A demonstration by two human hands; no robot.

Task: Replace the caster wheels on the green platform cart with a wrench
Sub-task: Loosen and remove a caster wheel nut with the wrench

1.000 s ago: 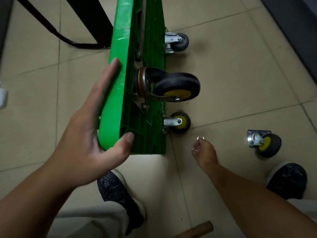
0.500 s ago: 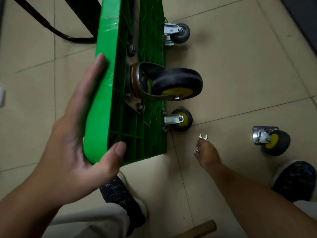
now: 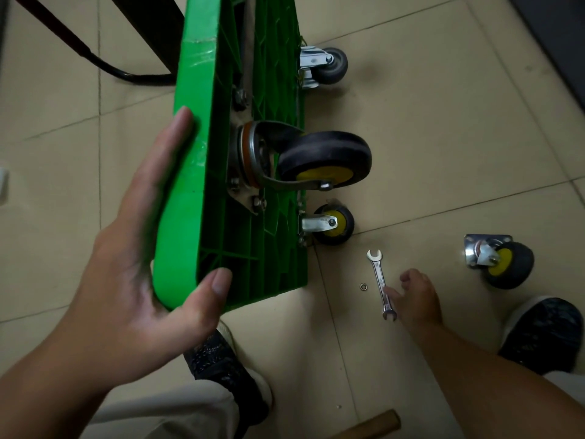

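Green cart (image 3: 196, 153) stands on its long edge, underside facing right. Left hand (image 3: 136, 280) steadies the near upper corner: fingers straight along the deck face, thumb on the ribbed underside, a wide brace rather than a closed grip.

Right hand (image 3: 418, 299) is low at the floor (image 3: 443, 137). Its fingers are loosely bent, and one fingertip (image 3: 388, 291) touches the shank of the wrench (image 3: 380, 283), which lies flat on the tile. The hand is not wrapped round it.

Casters in view:
- big caster (image 3: 316, 163), bolted at the near upper corner, nuts visible on its plate
- small caster (image 3: 329, 224), mounted at the near lower corner, touching the floor
- grey caster (image 3: 326, 66), mounted at the far lower corner
- loose caster (image 3: 500, 261), on the floor well apart from the cart, near the right shoe (image 3: 544, 334)

The fourth corner is out of frame. A washer (image 3: 363, 286) lies just beside the wrench, and a wooden handle (image 3: 373, 423) shows at the bottom edge.

Judgement: we are mid-task. One caster is off the cart and a fastener part is loose, so some unbolting is done. We cannot tell which mounted casters are new. The wrench is not yet on any nut, so picking it up comes first, with bolting or unbolting left to do.
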